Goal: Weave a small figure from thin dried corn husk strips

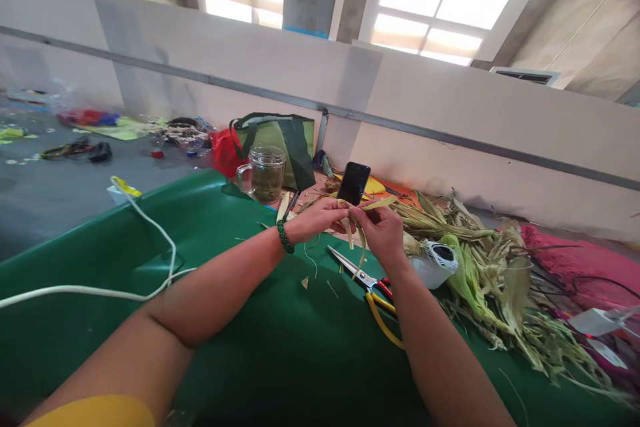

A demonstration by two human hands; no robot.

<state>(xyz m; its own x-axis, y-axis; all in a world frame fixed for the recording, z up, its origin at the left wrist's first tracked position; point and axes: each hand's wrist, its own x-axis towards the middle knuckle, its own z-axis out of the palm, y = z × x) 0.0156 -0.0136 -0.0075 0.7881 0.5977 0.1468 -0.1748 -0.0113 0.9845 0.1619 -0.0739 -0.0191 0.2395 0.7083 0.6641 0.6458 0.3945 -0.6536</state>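
two hands are clamping a thin husk strip (pixel 384 203) above the green counter (pixel 260 353)

the strip is probably handling like paper: very light, pliable, dry enough to grip without slipping, but likely splitting along its grain if it is being pulled sideways. fingertips are probably serving best close to the fold, pressing across the full width rather than on one thin margin.

in looks, it is showing pale yellow-green, flat and narrow, with one end pointing out past the right hand (pixel 384 232) and narrow lengths hanging below the fingers. whether these are all one piece, i cannot tell.

the left hand (pixel 327 215) is closing thumb and fingers on the strip; the right hand is pinching it just beside, the two nearly touching. both are working over the counter's far part, well in from its left edge.

below, scissors (pixel 369 283) are lying open-bladed on the counter; a phone (pixel 354 183) is leaning toward the far edge, and a husk pile (pixel 473 267) is spreading along the right side.
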